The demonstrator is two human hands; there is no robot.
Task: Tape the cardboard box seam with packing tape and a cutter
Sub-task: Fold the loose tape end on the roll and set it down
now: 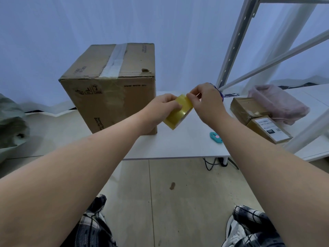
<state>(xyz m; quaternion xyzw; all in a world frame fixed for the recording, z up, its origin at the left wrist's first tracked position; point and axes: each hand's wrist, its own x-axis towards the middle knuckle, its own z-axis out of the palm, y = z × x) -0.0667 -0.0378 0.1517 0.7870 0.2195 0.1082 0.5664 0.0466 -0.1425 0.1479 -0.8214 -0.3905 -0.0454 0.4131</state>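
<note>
A tall brown cardboard box (110, 86) stands on the white table (178, 147), with a strip of clear tape along its top seam. To the right of the box, above the table, my left hand (163, 107) grips a yellow roll of packing tape (179, 112). My right hand (206, 102) pinches the roll's upper edge between thumb and forefinger. A teal cutter (216, 137) lies on the table below my right wrist, untouched.
Two smaller cardboard parcels (258, 118) and a pink plastic bag (279, 102) sit on the table's right side. A white metal rack (267, 50) rises behind them. A grey-green bag (10, 122) lies at the far left. Tiled floor is below.
</note>
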